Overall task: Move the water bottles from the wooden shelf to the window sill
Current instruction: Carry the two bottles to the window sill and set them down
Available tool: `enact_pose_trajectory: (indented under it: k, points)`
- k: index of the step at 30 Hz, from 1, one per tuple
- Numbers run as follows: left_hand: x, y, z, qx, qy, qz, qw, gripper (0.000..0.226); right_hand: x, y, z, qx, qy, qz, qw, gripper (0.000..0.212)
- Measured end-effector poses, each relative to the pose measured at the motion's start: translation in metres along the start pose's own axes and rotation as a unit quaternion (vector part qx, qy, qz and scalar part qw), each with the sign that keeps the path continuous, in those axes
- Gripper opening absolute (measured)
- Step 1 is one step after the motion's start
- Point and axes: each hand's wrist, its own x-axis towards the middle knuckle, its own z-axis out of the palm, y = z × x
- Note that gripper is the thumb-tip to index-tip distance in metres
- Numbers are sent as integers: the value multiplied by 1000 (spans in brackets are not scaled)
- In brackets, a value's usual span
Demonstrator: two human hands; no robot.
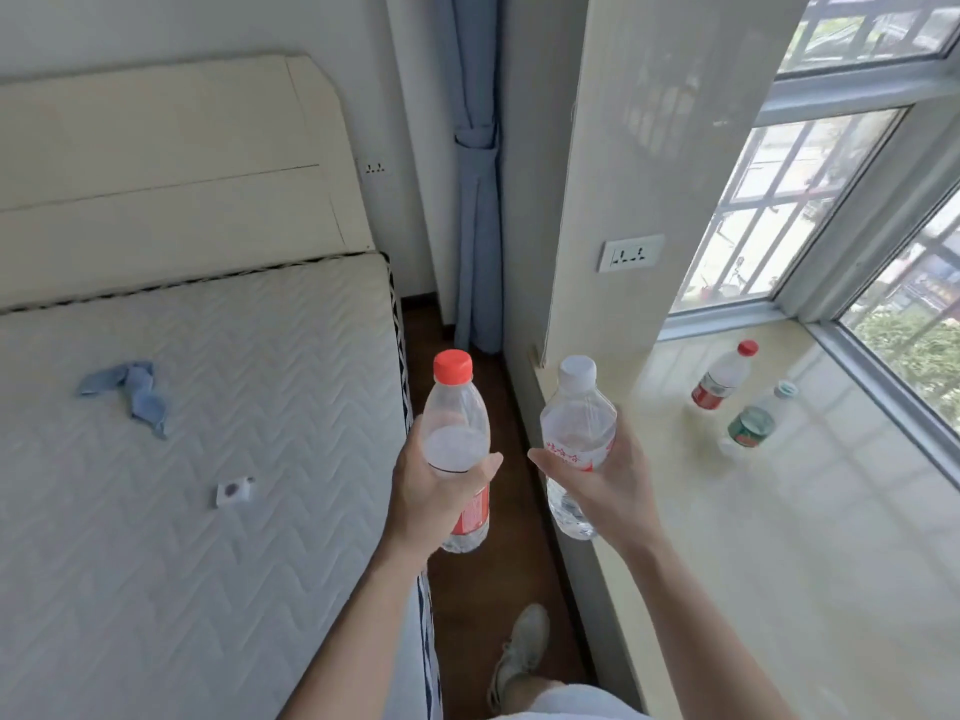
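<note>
My left hand grips a clear water bottle with a red cap and red label, held upright over the strip of floor between bed and sill. My right hand grips a second clear bottle with a white cap, upright at the near edge of the window sill. Two bottles stand on the sill farther right: one with a red cap and red label, one with a green label. The wooden shelf is not in view.
A bare mattress with a headboard fills the left, with a blue cloth and a small white item on it. A tied blue curtain hangs in the corner. A wall socket sits above the sill. My shoe is on the wooden floor.
</note>
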Motion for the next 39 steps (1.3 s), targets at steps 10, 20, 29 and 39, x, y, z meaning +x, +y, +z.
enact_pose_trajectory:
  k: [10,20,29,39]
  points:
    - [167,46,78,-2,-94,38,995,51,159,2,-21,17,42,19,999,54]
    - [247,71,186,21,-287,60,956,63,196,39,-87,23,212,124,969,53]
    - [257,75,300,40,-496,62,865,57,160,66,-133,57,453,210,865,57]
    - [192,60,374,80,-663,43,743,56,76,93,-147,95,637,266,717,56]
